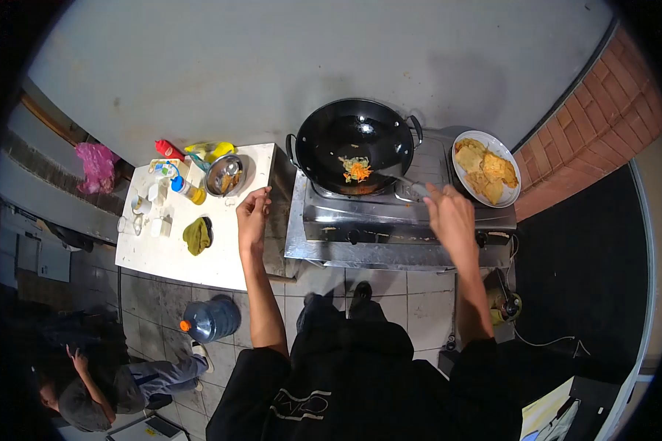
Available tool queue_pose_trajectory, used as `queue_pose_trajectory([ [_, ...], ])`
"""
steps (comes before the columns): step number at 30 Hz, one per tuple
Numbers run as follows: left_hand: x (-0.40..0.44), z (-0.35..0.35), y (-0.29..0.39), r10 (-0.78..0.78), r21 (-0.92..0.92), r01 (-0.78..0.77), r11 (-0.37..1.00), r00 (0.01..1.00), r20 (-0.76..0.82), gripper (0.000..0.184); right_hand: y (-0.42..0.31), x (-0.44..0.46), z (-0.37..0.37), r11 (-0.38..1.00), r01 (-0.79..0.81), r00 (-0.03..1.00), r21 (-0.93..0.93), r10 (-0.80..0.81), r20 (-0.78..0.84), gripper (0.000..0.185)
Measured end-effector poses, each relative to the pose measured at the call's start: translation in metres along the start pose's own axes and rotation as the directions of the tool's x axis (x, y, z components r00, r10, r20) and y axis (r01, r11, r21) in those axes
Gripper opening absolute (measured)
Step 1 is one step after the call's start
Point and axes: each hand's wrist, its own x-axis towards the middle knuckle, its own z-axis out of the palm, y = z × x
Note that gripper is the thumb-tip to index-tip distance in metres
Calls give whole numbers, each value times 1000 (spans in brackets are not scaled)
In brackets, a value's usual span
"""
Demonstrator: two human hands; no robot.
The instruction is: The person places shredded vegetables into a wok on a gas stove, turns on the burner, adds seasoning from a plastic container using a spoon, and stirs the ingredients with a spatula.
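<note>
White lettering [301,405] on black shirt [375,375], outlined, too unclear to read; no other text legible.

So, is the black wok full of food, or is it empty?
Neither: the wok is mostly bare, with only a small orange-green heap of food inside.

– Looking from where?
– From the wearer's head, facing forward and steeply down, past the black shirt [346,349] to the floor tiles [428,301].
– And how near?
– About within arm's reach of the wok [331,143], seen from above, with the grey wall [309,44] beyond.
– How wide?
– Very, curving into dark edges, from the counter [154,253] at left to the bricks [588,132] at right.
</note>
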Motion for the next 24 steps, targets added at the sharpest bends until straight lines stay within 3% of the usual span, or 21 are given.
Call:
queue_pose_trajectory([
  [7,17,-5,5,-34,68,36,997,999,-26,29,-47,17,69,995,-46,998,90,43,35,29],
  [9,18,-8,7,29,54,-29,998,999,-14,28,-50,33,82,990,-69,998,126,66,22,29],
  [15,15,-26,10,6,22,-5,1000,996,-85,29,-41,36,66,988,-77,997,136,77,6,29],
  [17,13,-26,7,51,17,-49,999,991,-121,24,-38,44,84,990,22,999,139,-17,-37,27],
  [24,14,-26,4,-4,59,7,998,999,-48,30,-23,31,50,987,-32,994,160,48,-95,27],
])
